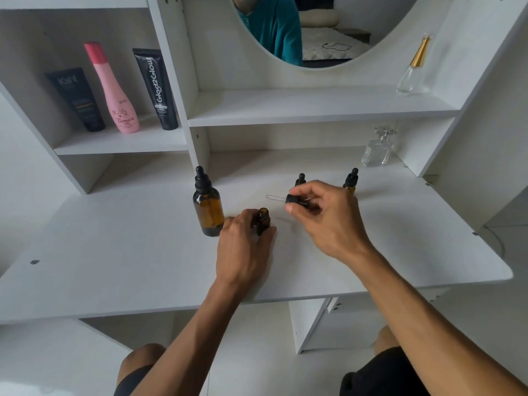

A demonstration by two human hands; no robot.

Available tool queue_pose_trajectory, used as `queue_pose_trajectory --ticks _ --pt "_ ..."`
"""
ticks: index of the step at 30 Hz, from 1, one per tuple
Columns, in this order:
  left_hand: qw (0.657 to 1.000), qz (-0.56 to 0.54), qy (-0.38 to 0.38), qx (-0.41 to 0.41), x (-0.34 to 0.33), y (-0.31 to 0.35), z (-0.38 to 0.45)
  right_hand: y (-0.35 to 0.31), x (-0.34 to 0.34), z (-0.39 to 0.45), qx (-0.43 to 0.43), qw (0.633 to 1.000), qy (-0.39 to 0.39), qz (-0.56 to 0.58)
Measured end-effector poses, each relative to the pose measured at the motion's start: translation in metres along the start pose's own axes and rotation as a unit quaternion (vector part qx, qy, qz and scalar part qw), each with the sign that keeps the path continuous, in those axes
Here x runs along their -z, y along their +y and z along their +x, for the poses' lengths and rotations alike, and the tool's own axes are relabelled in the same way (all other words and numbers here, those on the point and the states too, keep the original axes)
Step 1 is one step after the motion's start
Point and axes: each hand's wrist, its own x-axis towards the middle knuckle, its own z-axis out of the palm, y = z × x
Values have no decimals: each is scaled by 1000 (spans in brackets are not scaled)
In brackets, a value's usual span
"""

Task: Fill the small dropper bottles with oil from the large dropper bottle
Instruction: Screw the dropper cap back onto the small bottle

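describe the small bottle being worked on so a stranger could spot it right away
On the white desk, just right of the large amber dropper bottle, the left hand steadies a small amber bottle. Unlike the two small bottles behind, it is uncapped; its dropper is in the right hand.

This is a bedroom at home, seen from a white dressing table [114, 267]. Its round mirror [303, 32] reflects a bed. Left of the mirror, cosmetic tubes [155, 88] stand on a shelf; right of it and below it, perfume bottles [377, 148].
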Motion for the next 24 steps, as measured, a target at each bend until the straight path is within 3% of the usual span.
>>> queue_pose_trajectory --ticks 13,24 --pt "1000 -8 -10 -11 -3 -6 3 -29 10 14 75 977 -113 -162" --pt "999 -23 -15 -18 -2 -6 4 -30 -18 21 56 988 -124 -69"
